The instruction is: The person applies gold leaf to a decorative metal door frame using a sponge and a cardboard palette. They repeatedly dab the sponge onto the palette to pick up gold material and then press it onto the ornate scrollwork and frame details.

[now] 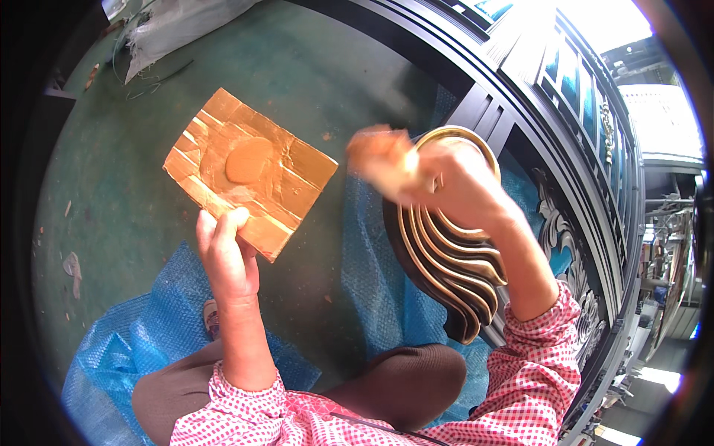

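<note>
Gold-painted cardboard sits in my left hand, pinched at its lower edge between thumb and fingers and held flat above the green floor; its long axis runs from upper left to lower right, and a rounded blob of gold-brown paint lies near its middle. My right hand is closed around something blurred and orange-gold at its fingertips; I cannot tell what it is. That hand rests against the ornamental scroll piece, a dark curved moulding with gold-edged ribs that fan down toward my knee from a round gold rim at the top. Blue plastic sheeting lies under the scroll and spreads to my lower left. Just right of the scroll stands a dark metal gate with silver-grey floral relief and blue panels. White sacking lies at the top left of the floor, well apart from the cardboard.
</note>
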`<state>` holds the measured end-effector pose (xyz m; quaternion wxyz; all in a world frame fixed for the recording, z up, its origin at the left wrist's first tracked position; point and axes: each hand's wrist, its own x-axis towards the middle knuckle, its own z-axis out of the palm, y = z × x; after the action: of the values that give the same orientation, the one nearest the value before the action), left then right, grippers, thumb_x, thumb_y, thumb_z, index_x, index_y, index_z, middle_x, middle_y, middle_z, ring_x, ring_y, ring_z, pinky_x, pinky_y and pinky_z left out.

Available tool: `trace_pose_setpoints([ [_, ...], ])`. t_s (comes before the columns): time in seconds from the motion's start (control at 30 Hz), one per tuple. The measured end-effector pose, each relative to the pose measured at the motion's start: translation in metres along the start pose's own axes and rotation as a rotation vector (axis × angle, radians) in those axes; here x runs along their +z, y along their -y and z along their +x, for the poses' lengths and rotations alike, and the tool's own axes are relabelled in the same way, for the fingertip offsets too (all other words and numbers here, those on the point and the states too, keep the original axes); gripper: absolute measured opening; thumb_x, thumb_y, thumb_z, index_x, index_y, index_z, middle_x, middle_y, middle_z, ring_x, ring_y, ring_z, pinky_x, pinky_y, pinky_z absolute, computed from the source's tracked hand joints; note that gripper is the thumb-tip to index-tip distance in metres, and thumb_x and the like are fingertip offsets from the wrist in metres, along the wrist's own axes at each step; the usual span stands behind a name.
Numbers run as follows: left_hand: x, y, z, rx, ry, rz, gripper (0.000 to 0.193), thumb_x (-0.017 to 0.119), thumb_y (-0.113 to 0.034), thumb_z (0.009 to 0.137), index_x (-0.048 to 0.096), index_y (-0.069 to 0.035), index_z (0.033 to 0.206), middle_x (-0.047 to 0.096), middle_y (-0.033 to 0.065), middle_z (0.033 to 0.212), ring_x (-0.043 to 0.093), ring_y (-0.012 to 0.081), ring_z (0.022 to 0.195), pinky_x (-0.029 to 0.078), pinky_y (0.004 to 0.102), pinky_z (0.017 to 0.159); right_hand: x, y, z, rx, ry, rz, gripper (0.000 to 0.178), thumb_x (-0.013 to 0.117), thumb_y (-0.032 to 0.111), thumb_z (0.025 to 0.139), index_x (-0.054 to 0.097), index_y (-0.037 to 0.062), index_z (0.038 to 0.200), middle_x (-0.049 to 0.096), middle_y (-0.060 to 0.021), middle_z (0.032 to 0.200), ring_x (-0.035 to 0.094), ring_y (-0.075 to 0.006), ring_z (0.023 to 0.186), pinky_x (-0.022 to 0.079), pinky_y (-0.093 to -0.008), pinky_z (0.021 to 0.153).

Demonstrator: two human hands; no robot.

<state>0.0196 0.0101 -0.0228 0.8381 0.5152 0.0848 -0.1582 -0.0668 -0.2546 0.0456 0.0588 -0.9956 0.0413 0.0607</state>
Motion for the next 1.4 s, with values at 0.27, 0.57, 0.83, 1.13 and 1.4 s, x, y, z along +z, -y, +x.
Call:
trace_pose_setpoints([
  [0.27, 0.002, 0.001, -0.003, -0.003, -0.001, 0.007, 0.033, 0.052, -0.004, 0.079, 0.050, 0.000, 0.112, 0.054, 0.0074, 0.105, 0.055, 0.0162, 0.094, 0.047, 0.0302, 0.083, -0.007, -0.012, 0.005, 0.067, -0.278, 0.057, 0.026, 0.071, 0.025, 0.074, 0.058, 0.0087, 0.089, 0.061, -0.0104, 0.086, 0.058, -0.0284, 0.091, 0.043, -0.0406, 0.082],
  [0.57, 0.005, 0.002, -0.006, -0.032, 0.026, 0.023, 0.034, 0.052, -0.004, 0.079, 0.050, 0.000, 0.113, 0.055, 0.0076, 0.105, 0.055, 0.0165, 0.094, 0.047, 0.0309, 0.085, -0.008, -0.057, -0.015, 0.293, -0.542, -0.102, 0.030, 0.068, 0.031, 0.074, 0.060, 0.0085, 0.093, 0.063, -0.0101, 0.091, 0.059, -0.0291, 0.090, 0.042, -0.0406, 0.083],
  [0.83, 0.008, 0.001, -0.009, -0.035, 0.012, -0.003, 0.037, 0.052, -0.004, 0.079, 0.049, 0.001, 0.115, 0.054, 0.0081, 0.107, 0.055, 0.0174, 0.096, 0.047, 0.0312, 0.085, -0.009, -0.079, -0.031, 0.341, -0.465, -0.232, 0.022, 0.065, 0.025, 0.076, 0.058, 0.0051, 0.083, 0.060, -0.0098, 0.082, 0.057, -0.0293, 0.084, 0.042, -0.0409, 0.076],
  [1.13, 0.012, 0.000, -0.010, -0.023, 0.049, 0.006, 0.036, 0.052, -0.004, 0.079, 0.048, 0.001, 0.114, 0.054, 0.0089, 0.108, 0.055, 0.0173, 0.096, 0.047, 0.0311, 0.085, -0.005, -0.069, -0.017, 0.246, -0.399, -0.332, 0.028, 0.067, 0.024, 0.076, 0.061, 0.0065, 0.097, 0.061, -0.0091, 0.094, 0.055, -0.0260, 0.097, 0.039, -0.0413, 0.087],
  [1.4, 0.012, 0.004, -0.010, -0.029, 0.057, 0.033, 0.036, 0.052, -0.004, 0.079, 0.048, 0.001, 0.114, 0.054, 0.0090, 0.108, 0.055, 0.0171, 0.096, 0.047, 0.0310, 0.086, -0.033, -0.070, -0.020, 0.296, -0.408, -0.132, 0.022, 0.066, 0.025, 0.075, 0.059, 0.0058, 0.083, 0.060, -0.0104, 0.082, 0.057, -0.0298, 0.085, 0.044, -0.0410, 0.076],
])
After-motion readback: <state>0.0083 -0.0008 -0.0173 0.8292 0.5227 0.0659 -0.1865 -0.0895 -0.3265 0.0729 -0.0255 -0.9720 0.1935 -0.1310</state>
